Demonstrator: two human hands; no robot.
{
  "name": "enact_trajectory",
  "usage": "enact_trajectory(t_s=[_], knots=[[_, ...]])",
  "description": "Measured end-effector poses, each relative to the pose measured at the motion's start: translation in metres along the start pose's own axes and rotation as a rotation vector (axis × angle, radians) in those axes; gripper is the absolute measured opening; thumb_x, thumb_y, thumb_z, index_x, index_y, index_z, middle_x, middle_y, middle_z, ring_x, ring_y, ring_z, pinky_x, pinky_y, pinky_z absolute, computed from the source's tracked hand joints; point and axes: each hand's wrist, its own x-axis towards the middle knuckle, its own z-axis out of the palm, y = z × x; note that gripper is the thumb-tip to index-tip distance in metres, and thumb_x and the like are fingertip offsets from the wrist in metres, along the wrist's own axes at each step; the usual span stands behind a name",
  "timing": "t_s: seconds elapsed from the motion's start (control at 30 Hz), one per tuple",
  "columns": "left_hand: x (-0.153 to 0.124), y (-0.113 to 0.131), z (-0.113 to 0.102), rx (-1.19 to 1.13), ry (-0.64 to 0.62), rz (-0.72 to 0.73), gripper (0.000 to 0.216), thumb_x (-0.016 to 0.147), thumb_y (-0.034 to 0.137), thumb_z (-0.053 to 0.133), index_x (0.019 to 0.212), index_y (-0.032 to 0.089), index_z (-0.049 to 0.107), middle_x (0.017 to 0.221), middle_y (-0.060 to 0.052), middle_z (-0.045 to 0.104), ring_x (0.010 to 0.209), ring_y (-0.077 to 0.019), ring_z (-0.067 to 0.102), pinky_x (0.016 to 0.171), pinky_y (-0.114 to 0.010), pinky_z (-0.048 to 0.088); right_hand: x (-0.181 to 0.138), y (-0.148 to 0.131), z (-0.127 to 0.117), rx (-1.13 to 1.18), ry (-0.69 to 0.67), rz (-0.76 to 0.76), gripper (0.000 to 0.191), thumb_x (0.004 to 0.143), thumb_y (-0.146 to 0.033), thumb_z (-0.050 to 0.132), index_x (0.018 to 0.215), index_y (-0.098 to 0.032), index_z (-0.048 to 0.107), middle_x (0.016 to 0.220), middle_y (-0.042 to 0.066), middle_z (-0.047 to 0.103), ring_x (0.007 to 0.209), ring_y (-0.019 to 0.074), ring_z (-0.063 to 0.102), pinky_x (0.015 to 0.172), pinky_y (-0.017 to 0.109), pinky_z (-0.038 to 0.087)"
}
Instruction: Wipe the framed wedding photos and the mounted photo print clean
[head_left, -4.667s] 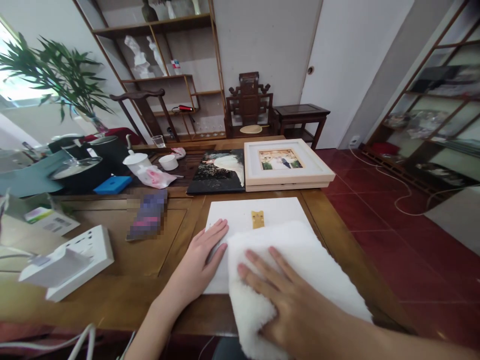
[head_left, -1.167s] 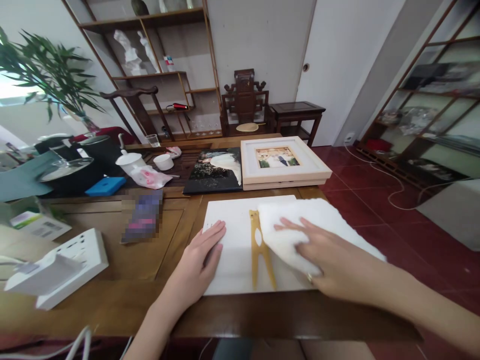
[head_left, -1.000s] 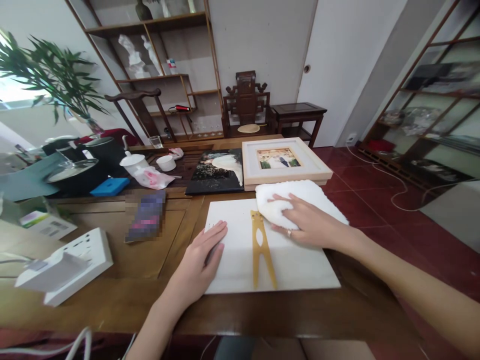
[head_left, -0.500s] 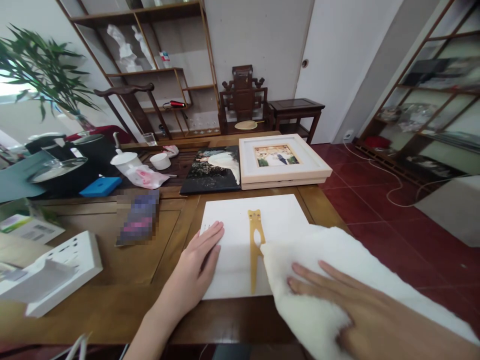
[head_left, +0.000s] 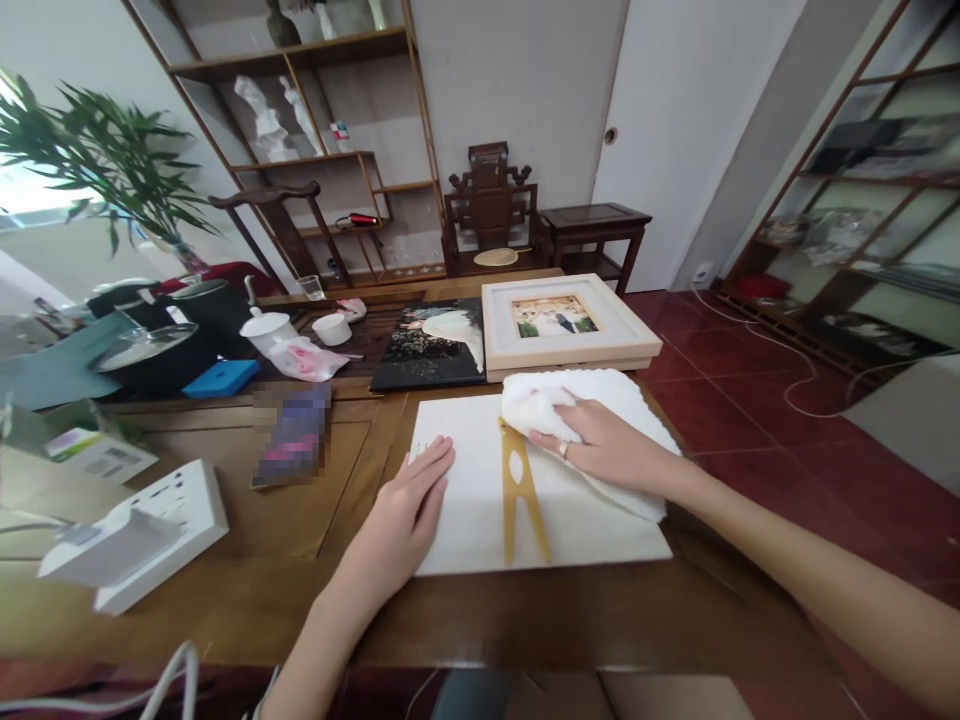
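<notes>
A white board [head_left: 472, 510] lies flat on the wooden table, with a tan long-legged cat figure [head_left: 517, 490] on its face. My left hand [head_left: 415, 500] rests on the board's left edge, fingers stretched out and holding nothing. With bent fingers my right hand [head_left: 592, 440], a ring on one finger, grips a fluffy white towel [head_left: 637, 400] and presses it on the board's upper right. The towel covers that corner and touches the top of the cat figure, hiding part of its head.
Behind the board lie a dark photo panel [head_left: 397, 360] and pale framed pictures [head_left: 499, 350]. On the left are a white power strip [head_left: 214, 510], a blue box [head_left: 221, 378], a white teapot [head_left: 268, 328] and dark pots [head_left: 161, 362]. The table's right edge drops to red floor tiles [head_left: 720, 400].
My right hand and the towel have moved from the lower right to the board's upper right, uncovering the board's lower right and the figure's second leg. My left hand stays on the left edge.
</notes>
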Motion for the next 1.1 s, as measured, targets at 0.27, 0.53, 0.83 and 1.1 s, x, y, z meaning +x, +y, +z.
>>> enact_trajectory(t_s=[0.27, 0.53, 0.83, 1.1], knots=[[0.003, -0.002, 0.003, 0.000, 0.009, 0.006, 0.038, 0.092, 0.024, 0.039, 0.124, 0.016, 0.058, 0.135, -0.010, 0.053, 0.128, -0.0235, 0.046, 0.110, -0.047, 0.034, -0.058, -0.041, 0.011, -0.040, -0.221, -0.190, 0.019, 0.077, -0.012, 0.051, 0.089, -0.016, 0.066, 0.138, 0.014, 0.049, 0.140, 0.0281, 0.021, 0.113, 0.049, 0.020], [0.001, -0.004, 0.000, 0.003, -0.035, 0.017, 0.041, 0.094, 0.027, 0.037, 0.129, 0.013, 0.053, 0.139, -0.010, 0.049, 0.131, -0.0218, 0.043, 0.112, -0.044, 0.030, -0.070, -0.044, 0.003, -0.011, -0.287, -0.310, 0.032, 0.066, -0.010, 0.057, 0.096, -0.017, 0.065, 0.146, 0.009, 0.040, 0.139, 0.0279, 0.023, 0.115, 0.045, 0.019], [0.001, -0.003, -0.002, -0.010, -0.042, -0.003, 0.039, 0.094, 0.028, 0.038, 0.128, 0.017, 0.055, 0.139, -0.008, 0.049, 0.131, -0.0217, 0.042, 0.113, -0.044, 0.028, 0.007, 0.005, 0.007, -0.277, -0.079, -0.377, 0.018, 0.078, -0.021, 0.052, 0.093, -0.015, 0.057, 0.121, 0.020, 0.059, 0.141, 0.0279, 0.017, 0.112, 0.059, 0.007], [0.000, -0.004, -0.001, -0.020, -0.033, -0.002, 0.039, 0.094, 0.027, 0.038, 0.129, 0.018, 0.054, 0.140, -0.008, 0.048, 0.131, -0.0217, 0.042, 0.113, -0.044, 0.029, -0.018, -0.015, 0.011, -0.248, -0.154, -0.389, 0.031, 0.066, -0.006, 0.051, 0.095, -0.013, 0.061, 0.147, 0.019, 0.034, 0.141, 0.0327, 0.011, 0.110, 0.061, 0.013]])
